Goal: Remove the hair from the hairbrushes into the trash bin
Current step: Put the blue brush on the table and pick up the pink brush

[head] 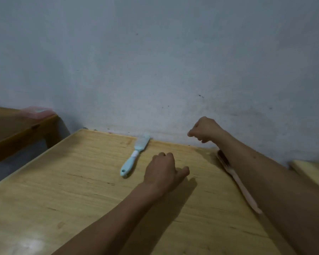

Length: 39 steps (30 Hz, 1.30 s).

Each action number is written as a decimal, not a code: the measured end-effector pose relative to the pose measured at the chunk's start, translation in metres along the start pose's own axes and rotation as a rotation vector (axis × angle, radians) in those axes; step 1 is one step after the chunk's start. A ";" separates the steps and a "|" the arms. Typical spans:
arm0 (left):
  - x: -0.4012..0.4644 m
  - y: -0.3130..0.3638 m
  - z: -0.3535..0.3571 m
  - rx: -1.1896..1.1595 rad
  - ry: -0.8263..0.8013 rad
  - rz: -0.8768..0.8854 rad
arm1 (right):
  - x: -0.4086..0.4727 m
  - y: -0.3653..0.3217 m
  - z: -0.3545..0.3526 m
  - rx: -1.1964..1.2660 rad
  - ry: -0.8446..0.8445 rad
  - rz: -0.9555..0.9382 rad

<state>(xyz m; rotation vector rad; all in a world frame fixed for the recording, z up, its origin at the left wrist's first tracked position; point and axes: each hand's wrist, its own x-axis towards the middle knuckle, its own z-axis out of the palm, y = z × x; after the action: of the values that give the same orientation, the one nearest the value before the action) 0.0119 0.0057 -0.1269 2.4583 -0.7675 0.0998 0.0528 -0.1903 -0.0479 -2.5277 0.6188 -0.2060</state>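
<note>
A light blue hairbrush (134, 157) lies on the wooden table (63, 181), its head against the wall and its handle toward me. A pink wooden hairbrush (238, 181) lies along the table's right edge, its dark head partly hidden under my right forearm. My left hand (164, 170) hovers low over the table just right of the blue brush's handle, fingers curled, holding nothing. My right hand (204, 129) is raised near the wall above the table's far edge, closed in a loose fist, with nothing visible in it. No trash bin is in view.
A darker wooden table (17, 133) stands at the left with a pink plastic box (37, 111) on its far corner. Another light wooden surface (313, 172) shows at the right edge. A grey-white wall (155, 70) runs close behind the table.
</note>
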 end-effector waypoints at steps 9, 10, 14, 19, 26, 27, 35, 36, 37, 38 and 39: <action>-0.005 0.119 0.072 -0.131 -0.264 0.050 | -0.038 0.094 -0.040 -0.135 -0.108 0.232; -0.007 0.127 0.079 -0.136 -0.271 0.054 | -0.043 0.098 -0.035 -0.111 -0.137 0.251; -0.012 0.144 0.092 -0.099 -0.227 0.048 | -0.050 0.103 -0.018 -0.064 -0.134 0.220; -0.012 0.132 0.075 -0.298 -0.204 -0.033 | -0.051 0.086 -0.021 0.061 -0.118 0.217; -0.014 0.091 0.033 -0.749 -0.233 -0.316 | -0.070 0.019 -0.018 0.148 -0.185 0.154; -0.016 0.083 0.028 -0.807 -0.231 -0.341 | -0.075 0.009 -0.016 0.141 -0.187 0.139; -0.047 0.010 -0.040 -1.011 -0.062 -0.451 | -0.112 -0.075 0.003 0.136 -0.345 -0.065; -0.053 0.000 -0.048 -1.025 -0.038 -0.449 | -0.117 -0.085 0.008 0.128 -0.365 -0.093; -0.058 -0.010 -0.057 -1.033 -0.016 -0.444 | -0.119 -0.095 0.013 0.126 -0.373 -0.120; -0.064 -0.020 -0.064 -1.036 0.003 -0.442 | -0.122 -0.105 0.018 0.132 -0.374 -0.146; -0.070 -0.029 -0.071 -1.036 0.021 -0.444 | -0.123 -0.115 0.023 0.145 -0.373 -0.168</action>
<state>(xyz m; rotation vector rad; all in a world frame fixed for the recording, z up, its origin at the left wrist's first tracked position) -0.0240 0.0986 -0.0974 1.5564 -0.1440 -0.3536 -0.0054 -0.0353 -0.0099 -2.3898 0.2354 0.1551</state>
